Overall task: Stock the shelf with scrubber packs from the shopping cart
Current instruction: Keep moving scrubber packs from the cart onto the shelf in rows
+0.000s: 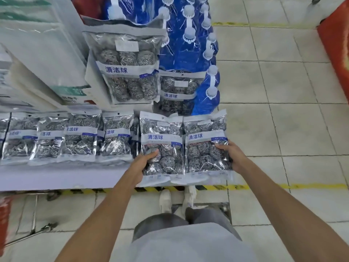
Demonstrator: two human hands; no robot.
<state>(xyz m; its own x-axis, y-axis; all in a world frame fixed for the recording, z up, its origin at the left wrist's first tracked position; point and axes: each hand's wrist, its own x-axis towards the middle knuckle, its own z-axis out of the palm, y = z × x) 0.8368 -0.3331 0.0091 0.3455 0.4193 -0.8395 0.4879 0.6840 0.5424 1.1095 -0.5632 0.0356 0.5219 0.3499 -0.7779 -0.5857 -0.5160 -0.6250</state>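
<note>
White shelf point(56, 178) carries a row of scrubber packs point(79, 137) along its front. Two further packs point(184, 146) held side by side at the shelf's right end: left hand point(140, 165) and right hand point(233, 156) fingers curled around outer edges.

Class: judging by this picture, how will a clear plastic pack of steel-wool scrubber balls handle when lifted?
The clear plastic scrubber pack in the left hand probably feels light: airy wire coils. Glossy film looks slippery and floppy at the edges. Bulging balls may make standing packs tip.
</note>
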